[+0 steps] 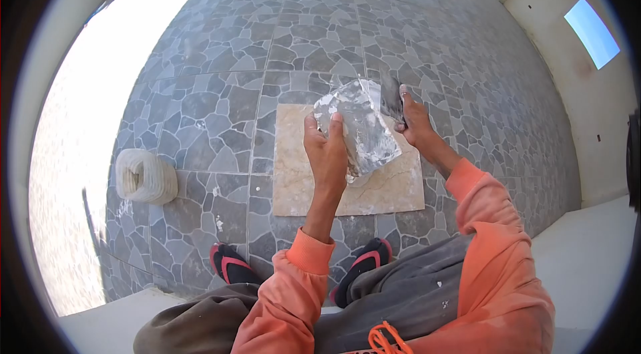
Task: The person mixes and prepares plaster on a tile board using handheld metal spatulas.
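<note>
My left hand [326, 147] is closed on the near left edge of a shiny metal plate [364, 130], thumb on top. White paste is smeared across the plate and lies thickest along its edges. At the plate's upper right side, my right hand [415, 120] grips a dark grey flat-bladed scraper [391, 95], its blade right by the plate's rim. Both are held over a beige marbled tile [300, 180] that lies on the floor, with white smudges near its front edge.
To the left stands a whitish ribbed plastic container [147, 177], open at the top. Grey stone-pattern floor tiles [220, 113] carry a few white drips. My feet in black and red footwear [234, 264] are close to the tile's front. A pale wall [567, 87] rises at the right.
</note>
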`<state>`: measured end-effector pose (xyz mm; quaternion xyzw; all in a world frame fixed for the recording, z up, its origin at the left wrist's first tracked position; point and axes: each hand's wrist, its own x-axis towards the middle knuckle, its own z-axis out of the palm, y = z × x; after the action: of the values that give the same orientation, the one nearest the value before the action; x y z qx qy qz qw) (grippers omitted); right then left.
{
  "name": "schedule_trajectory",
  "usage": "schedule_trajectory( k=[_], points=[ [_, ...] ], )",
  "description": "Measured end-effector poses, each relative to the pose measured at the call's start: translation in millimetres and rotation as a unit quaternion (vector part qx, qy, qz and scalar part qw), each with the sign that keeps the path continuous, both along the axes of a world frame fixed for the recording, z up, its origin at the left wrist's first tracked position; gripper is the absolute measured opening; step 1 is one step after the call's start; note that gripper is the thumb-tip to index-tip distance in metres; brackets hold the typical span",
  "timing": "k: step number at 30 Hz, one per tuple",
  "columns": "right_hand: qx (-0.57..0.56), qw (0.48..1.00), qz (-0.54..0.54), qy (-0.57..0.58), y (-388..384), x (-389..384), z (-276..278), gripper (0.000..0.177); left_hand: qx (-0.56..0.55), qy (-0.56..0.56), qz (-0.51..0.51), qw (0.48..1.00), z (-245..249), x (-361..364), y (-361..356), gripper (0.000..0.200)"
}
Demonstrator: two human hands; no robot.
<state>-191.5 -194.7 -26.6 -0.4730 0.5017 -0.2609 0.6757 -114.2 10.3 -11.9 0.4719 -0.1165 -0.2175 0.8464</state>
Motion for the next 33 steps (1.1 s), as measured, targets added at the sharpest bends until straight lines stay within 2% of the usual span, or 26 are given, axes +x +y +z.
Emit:
schedule_trajectory(
  k=[1,2,6,9,12,14,16,19,20,23,24,27,31,32,33],
  points=[
    [0.037,0.997,-0.022,-0.06,-3,-3,2,0.039,0.006,0.006,0.007,1.0,-4,6,1,0.027],
    [0.077,0.989,-0.002,-0.123,-10,-6,4,0.027,0.004,0.031,0.012,0.999,-9,13,4,0.031],
    [0.108,0.947,0.109,-0.283,-12,-11,32,0.012,-0.018,0.064,0.026,0.997,-16,39,16,0.039],
    [0.062,0.938,0.168,-0.296,14,-4,67,0.01,-0.015,0.09,0.012,0.996,-4,49,25,0.039],
    [-0.037,0.944,0.19,-0.267,47,3,96,0.013,-0.029,0.131,-0.008,0.991,-5,59,29,0.034],
    [-0.223,0.928,0.228,-0.191,56,3,95,0.014,-0.047,0.158,-0.036,0.986,-9,64,33,0.033],
    [-0.384,0.883,0.246,-0.116,76,0,105,0.015,-0.072,0.19,-0.064,0.977,-7,68,36,0.032],
    [-0.651,0.717,0.236,-0.084,96,2,107,0.019,-0.105,0.239,-0.11,0.959,-1,69,39,0.029],
    [-0.656,0.682,0.285,-0.152,101,2,116,0.035,-0.117,0.251,-0.114,0.954,2,68,40,0.026],
    [-0.75,0.548,0.343,-0.14,107,7,125,0.048,-0.144,0.273,-0.122,0.943,13,66,43,0.021],
    [-0.737,0.548,0.368,-0.143,110,5,123,0.055,-0.145,0.271,-0.122,0.944,11,67,43,0.021],
    [-0.754,0.519,0.388,-0.109,103,5,103,0.055,-0.144,0.248,-0.109,0.952,8,70,45,0.024],
    [-0.754,0.511,0.411,-0.039,73,0,73,0.053,-0.1,0.225,-0.081,0.966,1,80,56,0.031],
    [-0.799,0.447,0.403,-0.003,65,1,70,0.054,-0.094,0.229,-0.085,0.965,-5,85,58,0.035],
    [-0.778,0.478,0.408,0.011,53,-1,60,0.052,-0.087,0.195,-0.068,0.974,-1,88,61,0.037]
  ],
)
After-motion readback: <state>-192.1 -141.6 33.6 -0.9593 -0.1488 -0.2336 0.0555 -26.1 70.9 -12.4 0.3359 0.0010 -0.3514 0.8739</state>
